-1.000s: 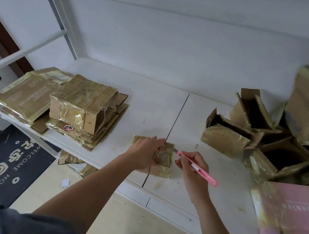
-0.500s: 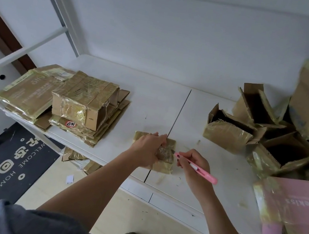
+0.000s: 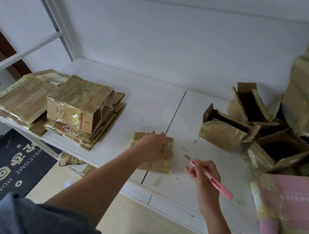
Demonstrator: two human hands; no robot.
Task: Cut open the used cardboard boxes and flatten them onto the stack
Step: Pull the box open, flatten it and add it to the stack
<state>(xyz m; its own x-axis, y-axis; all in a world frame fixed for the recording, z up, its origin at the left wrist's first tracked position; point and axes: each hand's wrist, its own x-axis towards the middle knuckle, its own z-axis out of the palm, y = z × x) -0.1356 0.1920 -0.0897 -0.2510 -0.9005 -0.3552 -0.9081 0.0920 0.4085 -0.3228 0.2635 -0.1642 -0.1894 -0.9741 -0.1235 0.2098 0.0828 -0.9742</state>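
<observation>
A small taped cardboard box (image 3: 162, 164) lies flat on the white table (image 3: 148, 100) near its front edge. My left hand (image 3: 154, 147) rests on top of it and covers most of it. My right hand (image 3: 202, 175) grips a pink utility knife (image 3: 211, 179), blade out and pointing left, a short way to the right of the box and clear of it. The stack of flattened boxes (image 3: 57, 102) sits at the table's left end.
A heap of open, taped boxes (image 3: 267, 133) fills the right end, with a pink box (image 3: 292, 205) at the front right. Cardboard scraps (image 3: 71, 161) lie on the floor under the table beside a black doormat (image 3: 5, 170).
My right hand has drawn the knife away from the small box, to the right and toward me. My left hand stays on the box.
</observation>
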